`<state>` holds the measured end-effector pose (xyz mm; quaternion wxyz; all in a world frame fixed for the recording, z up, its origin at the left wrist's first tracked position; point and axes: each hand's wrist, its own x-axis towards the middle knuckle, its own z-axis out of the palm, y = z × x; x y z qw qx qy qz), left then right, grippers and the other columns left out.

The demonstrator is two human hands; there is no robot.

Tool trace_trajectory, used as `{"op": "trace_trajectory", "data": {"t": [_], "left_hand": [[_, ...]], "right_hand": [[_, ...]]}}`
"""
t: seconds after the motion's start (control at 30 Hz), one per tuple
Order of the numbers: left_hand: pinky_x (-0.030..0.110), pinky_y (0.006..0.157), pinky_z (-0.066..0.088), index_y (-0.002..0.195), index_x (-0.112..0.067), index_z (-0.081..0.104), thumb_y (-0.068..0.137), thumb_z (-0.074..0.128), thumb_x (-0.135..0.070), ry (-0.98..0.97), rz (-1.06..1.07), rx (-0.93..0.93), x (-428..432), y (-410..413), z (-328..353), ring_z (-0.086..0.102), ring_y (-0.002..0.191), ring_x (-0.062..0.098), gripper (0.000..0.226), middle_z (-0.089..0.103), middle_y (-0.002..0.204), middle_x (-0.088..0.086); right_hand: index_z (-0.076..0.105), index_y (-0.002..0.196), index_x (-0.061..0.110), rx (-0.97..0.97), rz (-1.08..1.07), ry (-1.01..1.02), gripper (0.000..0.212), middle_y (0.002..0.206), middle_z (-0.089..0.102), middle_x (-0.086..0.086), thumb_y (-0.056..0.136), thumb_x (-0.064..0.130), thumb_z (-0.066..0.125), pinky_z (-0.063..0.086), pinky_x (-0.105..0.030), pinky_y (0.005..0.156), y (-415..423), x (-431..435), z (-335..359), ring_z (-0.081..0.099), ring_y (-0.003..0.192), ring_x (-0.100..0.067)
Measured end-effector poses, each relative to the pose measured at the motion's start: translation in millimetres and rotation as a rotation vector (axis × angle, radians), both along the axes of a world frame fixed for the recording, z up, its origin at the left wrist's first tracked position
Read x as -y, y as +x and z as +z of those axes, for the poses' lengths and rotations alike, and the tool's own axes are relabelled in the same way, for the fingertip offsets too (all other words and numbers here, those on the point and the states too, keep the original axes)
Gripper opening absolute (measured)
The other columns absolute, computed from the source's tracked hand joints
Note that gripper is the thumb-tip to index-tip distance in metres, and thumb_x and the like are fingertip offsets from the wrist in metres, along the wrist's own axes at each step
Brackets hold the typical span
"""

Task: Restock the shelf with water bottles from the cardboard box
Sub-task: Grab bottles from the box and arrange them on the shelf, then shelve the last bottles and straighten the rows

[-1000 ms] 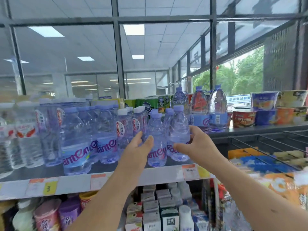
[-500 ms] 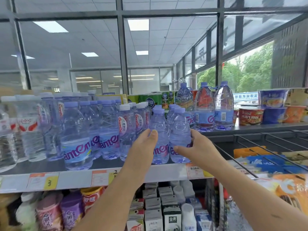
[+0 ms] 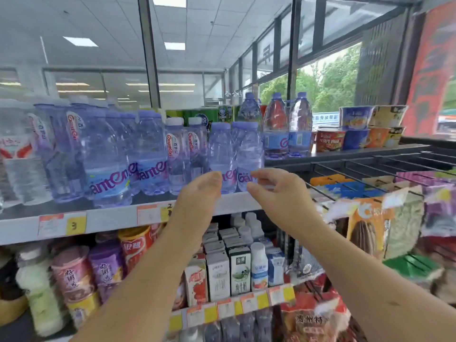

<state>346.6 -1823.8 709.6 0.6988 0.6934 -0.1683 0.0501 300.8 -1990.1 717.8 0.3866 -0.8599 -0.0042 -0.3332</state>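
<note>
Conceivably, a brush from either hand could have toppled the two front water bottles (image 3: 223,154) off the shelf (image 3: 111,217) edge at frame centre. The left hand (image 3: 199,191) and right hand (image 3: 278,193) hung just in front of their labels, each grip loosely open, holding nothing; contact was unclear. No cardboard box showed.

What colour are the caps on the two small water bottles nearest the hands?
Light purple caps, clearest in the head view.

Shop, price-tagged shelf (image 3: 111,219) of water bottles (image 3: 106,169)
</note>
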Motion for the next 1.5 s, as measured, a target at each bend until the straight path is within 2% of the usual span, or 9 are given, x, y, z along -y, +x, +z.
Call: {"op": "trace_trajectory", "data": {"t": [0.17,0.43,0.57,0.77,0.93,1.03,1.2,1.3,1.5], "left_hand": [[0.041,0.093,0.047,0.103,-0.030,0.067,0.085,0.055,-0.056,0.063,-0.121,-0.064,-40,-48,-42,0.069,0.101,0.012,0.034,0.073,0.107,-0.008],[0.045,0.094,0.047,0.108,-0.028,0.067,0.100,0.048,-0.046,0.114,-0.277,-0.270,-95,-106,-155,0.070,0.100,0.016,0.027,0.071,0.110,-0.005],[0.045,0.093,0.047,0.107,-0.029,0.068,0.099,0.050,-0.048,0.109,-0.331,-0.379,-109,-129,-196,0.068,0.106,0.025,0.028,0.073,0.107,-0.004],[0.033,0.080,0.045,0.111,-0.028,0.068,0.100,0.049,-0.046,0.154,-0.364,-0.474,-102,-155,-256,0.071,0.096,0.012,0.028,0.073,0.108,-0.004],[0.034,0.082,0.048,0.080,-0.031,0.071,0.099,0.050,-0.045,0.202,-0.366,-0.551,-74,-174,-310,0.071,0.087,0.007,0.032,0.073,0.092,-0.011],[0.034,0.080,0.048,0.089,-0.033,0.072,0.087,0.053,-0.054,0.228,-0.348,-0.623,-52,-187,-349,0.071,0.090,0.008,0.028,0.073,0.099,-0.010],[0.030,0.076,0.046,0.090,-0.038,0.073,0.095,0.053,-0.044,0.291,-0.284,-0.728,-15,-208,-435,0.071,0.090,0.005,0.022,0.074,0.092,-0.017],[0.030,0.075,0.047,0.085,-0.044,0.075,0.099,0.052,-0.039,0.328,-0.229,-0.790,5,-224,-486,0.071,0.089,0.004,0.027,0.075,0.090,-0.019],[0.036,0.084,0.050,0.088,-0.048,0.073,0.077,0.056,-0.054,0.339,-0.193,-0.880,37,-238,-593,0.071,0.090,0.004,0.022,0.075,0.090,-0.017]], "right_hand": [[0.075,0.110,0.019,-0.052,-0.021,0.073,0.024,0.095,0.075,0.006,0.088,0.026,0.071,0.054,-0.031,0.091,-68,-50,-48,0.068,0.090,-0.004],[0.077,0.103,0.022,-0.250,-0.103,0.113,0.018,0.087,0.073,0.017,0.087,0.026,0.071,0.053,-0.012,0.073,-151,-125,-152,0.067,0.079,0.005],[0.077,0.097,0.026,-0.339,-0.130,0.133,0.012,0.080,0.074,0.013,0.087,0.027,0.070,0.057,-0.021,0.065,-179,-143,-192,0.069,0.072,-0.005],[0.076,0.090,0.032,-0.411,-0.155,0.200,0.009,0.075,0.072,0.018,0.086,0.025,0.071,0.054,-0.015,0.064,-209,-139,-245,0.067,0.070,-0.001],[0.076,0.087,0.026,-0.494,-0.192,0.246,0.006,0.075,0.071,0.015,0.085,0.023,0.072,0.054,-0.020,0.067,-229,-112,-296,0.066,0.071,-0.001],[0.077,0.096,0.025,-0.569,-0.223,0.279,0.014,0.074,0.069,0.020,0.084,0.018,0.071,0.050,-0.010,0.064,-243,-84,-337,0.064,0.073,0.003],[0.077,0.099,0.023,-0.744,-0.305,0.358,0.018,0.083,0.068,0.017,0.085,0.014,0.069,0.051,-0.021,0.074,-271,-25,-438,0.066,0.084,-0.008],[0.074,0.086,0.013,-0.858,-0.298,0.305,0.012,0.086,0.069,-0.002,0.082,0.005,0.065,0.054,-0.036,0.075,-283,4,-504,0.064,0.084,-0.024],[0.069,0.089,-0.002,-1.018,-0.307,0.251,0.013,0.093,0.068,-0.021,0.081,0.007,0.063,0.053,-0.045,0.077,-286,39,-645,0.063,0.086,-0.038]]}}
